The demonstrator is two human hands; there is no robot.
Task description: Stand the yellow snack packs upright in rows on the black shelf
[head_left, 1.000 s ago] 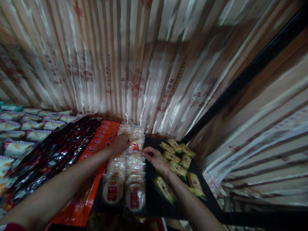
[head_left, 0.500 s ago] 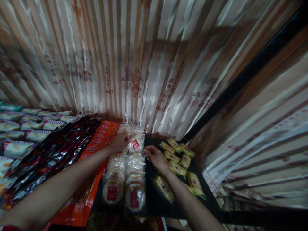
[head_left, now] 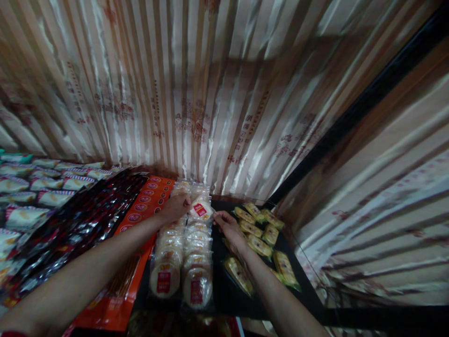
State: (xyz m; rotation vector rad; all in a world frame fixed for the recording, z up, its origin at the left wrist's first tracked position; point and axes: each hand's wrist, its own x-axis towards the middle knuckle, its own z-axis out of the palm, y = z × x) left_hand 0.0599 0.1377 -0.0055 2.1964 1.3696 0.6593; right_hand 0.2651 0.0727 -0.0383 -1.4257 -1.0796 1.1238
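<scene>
Between my two hands is a round wrapped cracker (head_left: 201, 210) with a red label, tilted above the right-hand row of similar packs. My left hand (head_left: 176, 207) is closed on its left side, the fingertips at the wrapper's edge. From the right, my right hand (head_left: 228, 226) pinches the wrapper's other edge between thumb and fingers. Below lie two overlapping rows of clear-wrapped round crackers, a left row (head_left: 164, 281) and a right row (head_left: 197, 289), running toward the curtain. Their nearest packs show red labels.
Several yellow-wrapped snacks (head_left: 258, 244) lie right of the rows on the black tabletop (head_left: 224, 299). To the left are an orange packet (head_left: 117, 309), dark shiny packets (head_left: 80, 229) and white packs (head_left: 26, 217). A striped curtain (head_left: 196, 84) hangs behind; a black bar (head_left: 351, 112) slants at right.
The held cracker pack has shifted slightly right and turned, so its red label sits at a different angle. My right hand has moved a little right with it; my left stays nearly still.
</scene>
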